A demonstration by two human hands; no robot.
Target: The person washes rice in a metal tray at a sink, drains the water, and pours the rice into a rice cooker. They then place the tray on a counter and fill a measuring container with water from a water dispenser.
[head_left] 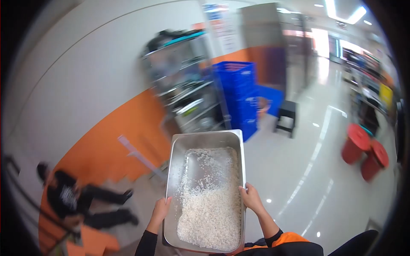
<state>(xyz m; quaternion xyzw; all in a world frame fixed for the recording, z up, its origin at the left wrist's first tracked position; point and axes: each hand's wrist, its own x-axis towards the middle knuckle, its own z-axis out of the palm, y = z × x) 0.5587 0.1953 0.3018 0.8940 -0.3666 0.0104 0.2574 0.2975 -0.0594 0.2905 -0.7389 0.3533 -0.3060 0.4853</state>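
Firmly, the pan [175, 170] is gripped by its sides, above the floor [282, 170], by left hand [160, 209] and right hand [252, 198]; it is best held flat (most grains [209, 219] are piled at the near end).

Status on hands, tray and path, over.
Left hand and right hand gripping metal tray at its sides. White grains heaped toward near end. Nothing visible between hands and tray.
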